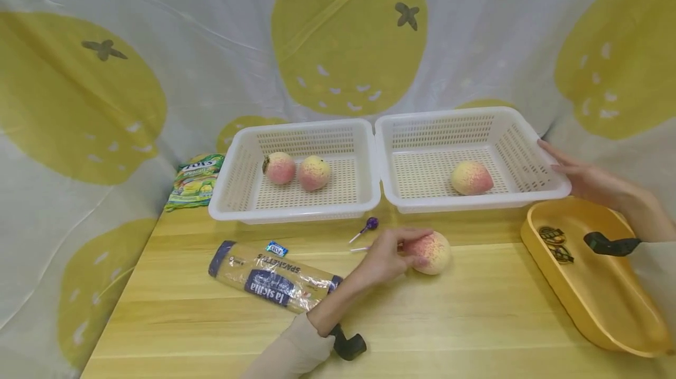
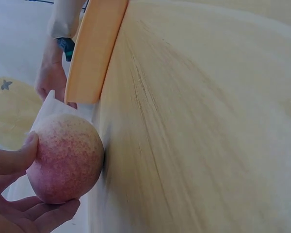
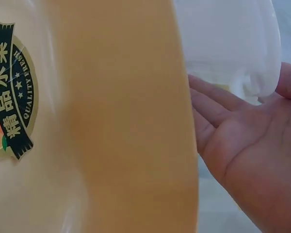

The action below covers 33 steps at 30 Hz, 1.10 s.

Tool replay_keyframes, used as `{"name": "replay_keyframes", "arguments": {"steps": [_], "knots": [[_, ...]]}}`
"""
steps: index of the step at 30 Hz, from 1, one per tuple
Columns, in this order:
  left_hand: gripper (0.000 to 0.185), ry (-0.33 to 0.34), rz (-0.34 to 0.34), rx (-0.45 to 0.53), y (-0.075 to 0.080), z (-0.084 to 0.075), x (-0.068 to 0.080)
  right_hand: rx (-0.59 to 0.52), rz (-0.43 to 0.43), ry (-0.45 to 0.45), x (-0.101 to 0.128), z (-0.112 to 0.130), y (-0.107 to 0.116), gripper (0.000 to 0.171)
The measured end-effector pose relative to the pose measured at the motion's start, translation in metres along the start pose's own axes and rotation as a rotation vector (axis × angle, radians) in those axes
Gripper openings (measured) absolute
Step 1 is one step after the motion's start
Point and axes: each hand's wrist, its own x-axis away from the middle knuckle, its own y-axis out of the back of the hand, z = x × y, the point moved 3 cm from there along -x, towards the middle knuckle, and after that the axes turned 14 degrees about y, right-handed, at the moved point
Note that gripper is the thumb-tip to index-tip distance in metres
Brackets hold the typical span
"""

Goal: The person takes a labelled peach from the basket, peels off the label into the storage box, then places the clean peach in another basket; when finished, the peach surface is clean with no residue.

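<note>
My left hand [image 1: 391, 256] grips a pink-and-yellow peach [image 1: 434, 253] low at the table, in front of the right white basket [image 1: 475, 196]. The left wrist view shows thumb and fingers on opposite sides of this peach [image 2: 68, 160]. At the right basket's right edge, my right hand [image 1: 597, 182] holds the rim. In the right wrist view, that basket's corner [image 3: 233, 43] lies between the thumb and fingers of the right hand [image 3: 257, 141]; the fingertips are hidden behind the orange tray [image 3: 136, 121]. One peach [image 1: 472, 178] lies inside the right basket.
The left white basket [image 1: 296, 213] holds two peaches [image 1: 314, 173]. A spaghetti packet [image 1: 274, 278], small blue wrapped candy [image 1: 277, 249] and purple lollipop [image 1: 372, 223] lie in front. A green bag [image 1: 195, 182] sits at far left. The orange tray [image 1: 591, 303] stands at right.
</note>
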Motion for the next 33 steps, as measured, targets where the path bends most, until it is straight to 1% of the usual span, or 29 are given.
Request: {"name": "replay_keyframes", "arguments": {"steps": [3, 5, 6, 8, 9, 10, 11, 13, 15, 18, 20, 23, 26, 30, 33], "knots": [[0.054, -0.045, 0.018, -0.056, 0.000, -0.008, 0.003, -0.174, 0.036, 0.051, 0.002, 0.000, 0.001, 0.067], [0.054, -0.079, 0.065, -0.064, 0.002, -0.017, 0.006, -0.261, 0.052, 0.065, 0.002, 0.000, 0.001, 0.068], [0.053, -0.098, 0.095, -0.051, 0.004, -0.022, 0.007, -0.296, 0.054, 0.069, 0.003, 0.001, 0.001, 0.068], [0.053, -0.133, 0.148, -0.006, 0.013, -0.035, 0.008, -0.313, 0.055, 0.070, 0.004, 0.001, 0.002, 0.068], [0.052, -0.152, 0.164, 0.026, 0.018, -0.042, 0.007, -0.304, 0.053, 0.070, 0.004, 0.001, 0.002, 0.069], [0.052, -0.172, 0.164, 0.046, 0.025, -0.049, 0.006, -0.300, 0.049, 0.069, 0.005, 0.001, 0.002, 0.069], [0.052, -0.189, 0.152, 0.069, 0.032, -0.055, 0.002, -0.290, 0.045, 0.068, 0.005, 0.002, 0.002, 0.069], [0.052, -0.203, 0.101, 0.112, 0.047, -0.067, -0.008, -0.252, 0.036, 0.066, 0.006, 0.002, 0.003, 0.068], [0.051, -0.193, 0.032, 0.148, 0.062, -0.074, -0.021, -0.189, 0.020, 0.054, 0.005, 0.002, 0.002, 0.068], [0.051, -0.161, -0.049, 0.187, 0.079, -0.078, -0.044, -0.081, -0.010, 0.024, 0.004, 0.001, -0.001, 0.067], [0.051, -0.146, -0.083, 0.168, 0.087, -0.077, -0.060, -0.018, -0.026, 0.001, 0.003, 0.001, -0.003, 0.066], [0.049, -0.130, -0.090, 0.121, 0.089, -0.071, -0.082, 0.015, -0.046, -0.007, 0.003, 0.001, -0.005, 0.066], [0.047, -0.106, -0.073, 0.072, 0.084, -0.064, -0.099, -0.007, -0.053, 0.002, 0.003, 0.000, -0.005, 0.066], [0.047, -0.090, -0.047, -0.022, 0.072, -0.063, -0.115, -0.010, -0.071, -0.004, 0.004, -0.001, -0.005, 0.066], [0.047, -0.077, -0.022, -0.119, 0.063, -0.063, -0.125, 0.041, -0.084, -0.018, 0.003, -0.002, -0.004, 0.065]]}}
